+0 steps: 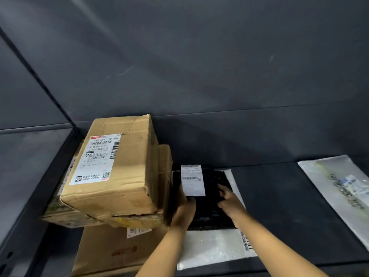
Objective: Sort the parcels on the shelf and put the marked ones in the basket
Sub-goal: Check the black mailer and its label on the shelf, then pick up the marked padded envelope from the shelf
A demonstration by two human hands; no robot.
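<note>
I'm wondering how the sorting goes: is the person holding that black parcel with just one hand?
No. Both the left hand and the right hand grip the black parcel, one on each side.

Dark grey back wall (199, 56), matte, with a faint pale scuff (125, 70) left of its centre. Thin black diagonal bar (40, 80) crosses the wall's left part. Horizontal seam (259, 108) runs along the wall's lower part. Perforated black upright (8, 256) below the wall's left end.
</note>
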